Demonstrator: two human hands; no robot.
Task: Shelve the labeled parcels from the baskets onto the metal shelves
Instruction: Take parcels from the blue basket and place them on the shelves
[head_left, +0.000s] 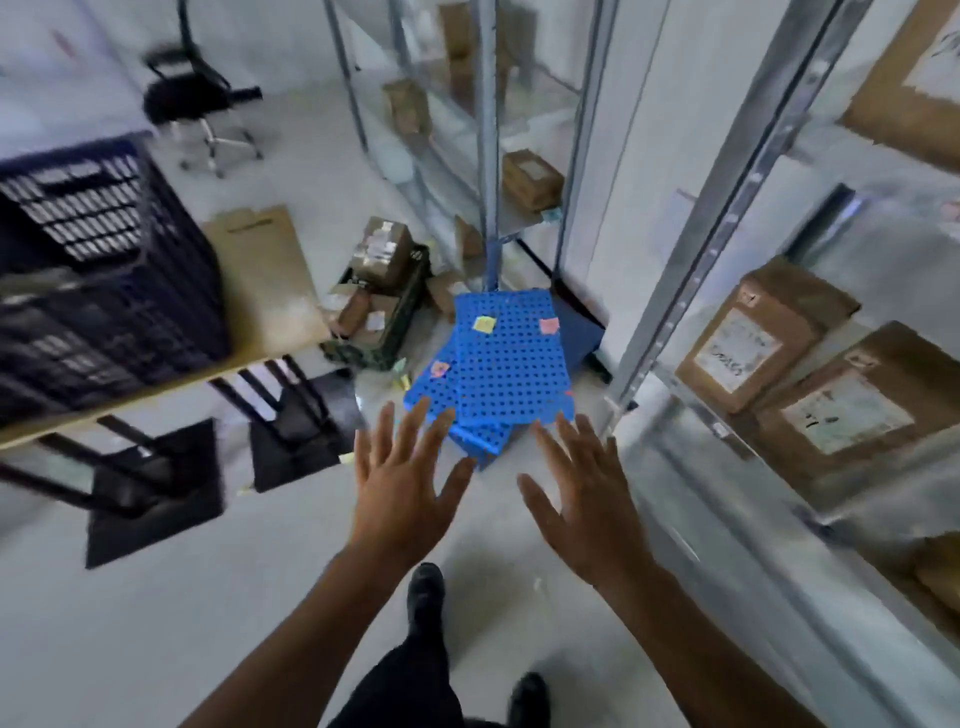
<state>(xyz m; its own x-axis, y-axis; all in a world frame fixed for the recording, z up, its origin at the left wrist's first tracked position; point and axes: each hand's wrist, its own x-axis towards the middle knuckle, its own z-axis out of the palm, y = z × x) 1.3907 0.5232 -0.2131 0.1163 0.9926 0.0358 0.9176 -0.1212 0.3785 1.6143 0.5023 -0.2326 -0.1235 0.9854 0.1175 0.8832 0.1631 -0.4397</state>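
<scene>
Fingers (384, 436) of left hand (400, 488) and right hand (584, 499) are held splayed, empty, presumably readied for the basket (358, 356) at eleven o'clock.

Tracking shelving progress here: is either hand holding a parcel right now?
No, the left hand and right hand are both open with fingers spread, holding nothing, near the blue perforated baskets.

Flat cool light, soft shadows. Motion blur smears my view, worst on the metal shelves (727, 176) at right.
</scene>
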